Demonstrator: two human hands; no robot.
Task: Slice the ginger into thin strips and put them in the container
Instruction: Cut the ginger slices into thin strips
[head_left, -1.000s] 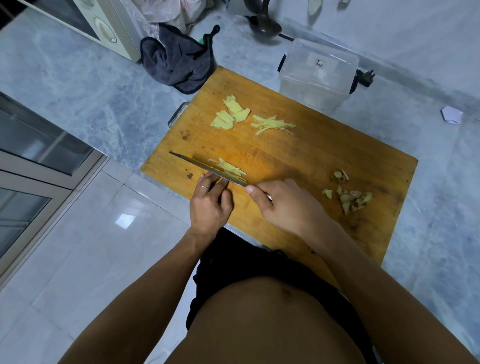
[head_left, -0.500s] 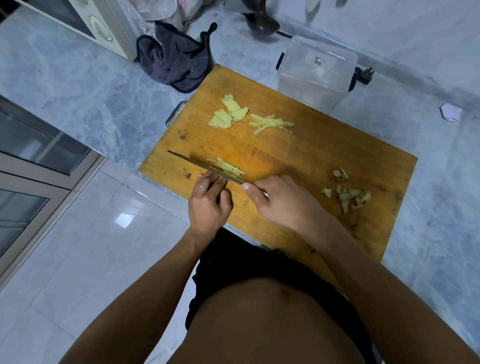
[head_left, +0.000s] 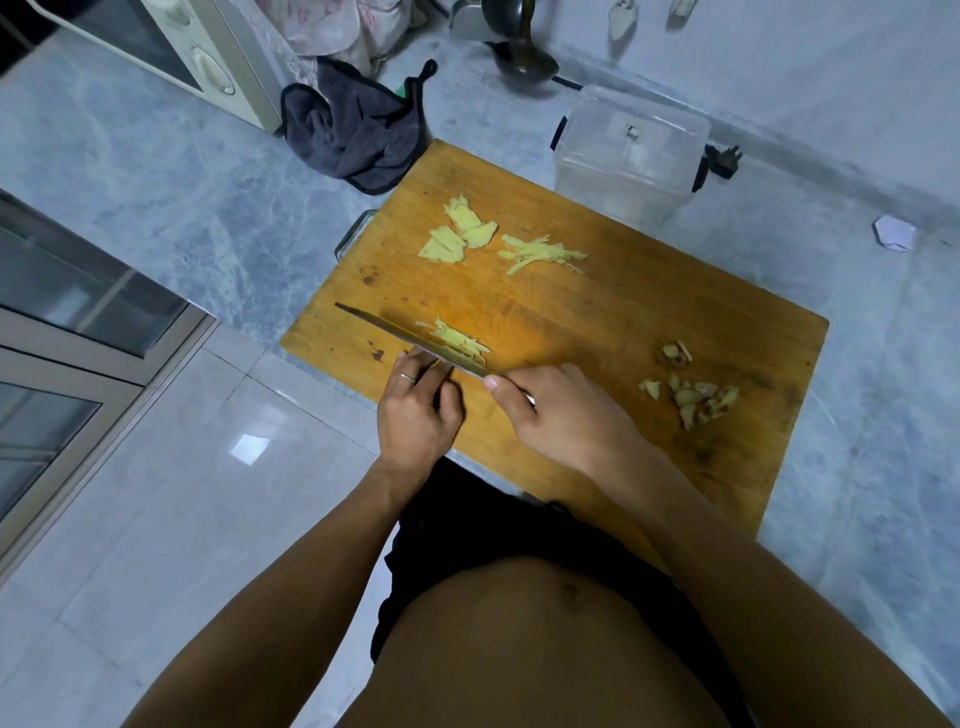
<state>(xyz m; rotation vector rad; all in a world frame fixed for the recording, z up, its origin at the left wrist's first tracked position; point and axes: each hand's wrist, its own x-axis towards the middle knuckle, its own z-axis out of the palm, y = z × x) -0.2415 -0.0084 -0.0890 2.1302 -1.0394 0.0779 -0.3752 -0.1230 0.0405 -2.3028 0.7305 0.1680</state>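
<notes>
Ginger (head_left: 457, 340) lies in a small pile of thin pieces near the low left edge of the wooden cutting board (head_left: 623, 322), in the middle of the frame. The knife (head_left: 405, 335) has its blade against this pile, with the tip pointing to the left of the frame. The right hand (head_left: 561, 415) is wrapped around the knife handle, with a finger lying along the top of the blade. The left hand (head_left: 415, 410) has its fingers curled, and the fingertips press down at the blade's near side, right by the pile; what they press on cannot be seen. A ring sits on one finger of that hand. Higher up on the board are flat ginger slices (head_left: 457, 234), and just to their right is a heap of thin ginger strips (head_left: 540, 253). Brown ginger scraps (head_left: 691, 389) lie on the right side of the board. The clear plastic container (head_left: 628, 156) stands on the grey counter (head_left: 156, 171), touching the top edge of the board. A dark cloth (head_left: 353, 135) lies on the counter at the upper left of the board.
</notes>
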